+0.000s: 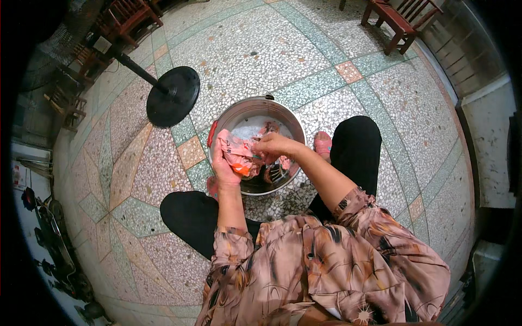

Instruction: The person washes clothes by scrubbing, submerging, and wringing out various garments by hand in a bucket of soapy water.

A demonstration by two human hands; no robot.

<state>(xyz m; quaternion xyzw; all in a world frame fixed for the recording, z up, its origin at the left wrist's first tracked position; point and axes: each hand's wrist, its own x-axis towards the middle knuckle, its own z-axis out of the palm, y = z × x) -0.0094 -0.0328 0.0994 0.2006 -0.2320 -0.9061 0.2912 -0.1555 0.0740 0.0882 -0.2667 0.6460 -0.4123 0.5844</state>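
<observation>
Between my knees a round metal basin stands on the floor, holding soapy water with white suds. Over its left side my left hand grips a wet pink cloth that carries a print and an orange patch. My right hand has its fingers bent onto the right edge of the same cloth. Darker patterned fabric lies lower in the basin, partly hidden beneath my right hand and the cloth. A red handle grip hangs at the basin's left rim.
The black round base of a stand fan rests on the terrazzo floor, ahead and to the left. Wooden chairs stand far left and a red wooden chair far right. Pink sandals flank the basin.
</observation>
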